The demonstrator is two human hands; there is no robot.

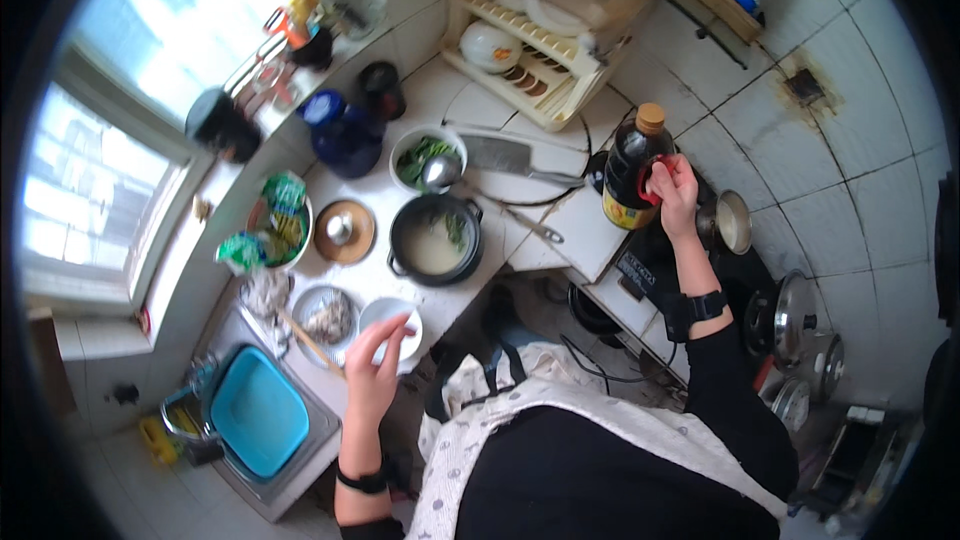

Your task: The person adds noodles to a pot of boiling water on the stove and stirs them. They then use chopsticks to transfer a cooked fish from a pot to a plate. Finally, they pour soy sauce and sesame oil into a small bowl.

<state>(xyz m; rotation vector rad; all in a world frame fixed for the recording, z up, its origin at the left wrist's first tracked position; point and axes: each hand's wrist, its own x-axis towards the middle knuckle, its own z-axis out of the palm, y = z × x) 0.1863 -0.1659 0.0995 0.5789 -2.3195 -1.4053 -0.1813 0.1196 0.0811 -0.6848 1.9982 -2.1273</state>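
My right hand point(673, 186) grips the red handle of a large dark sauce bottle point(631, 165) with a tan cap, at the right end of the counter. My left hand point(384, 349) is raised over a white bowl point(390, 309), fingers apart and holding nothing. Beside that bowl, a patterned plate point(301, 309) bears a pale minced mass. A black pot point(478, 259) holds cloudy liquid with some greens. Behind it stands a white bowl of leafy greens point(415, 157) with a metal ladle point(441, 172) over its edge. A cleaver point(491, 154) lies to the right of the greens.
A blue basin point(259, 409) sits in the sink at the lower left. A blue jug point(345, 136) stands near the window sill. At the back is a cream dish rack point(559, 112). A small saucepan point(729, 221) and pot lids point(795, 315) are at the right. A cable point(600, 371) hangs below the counter.
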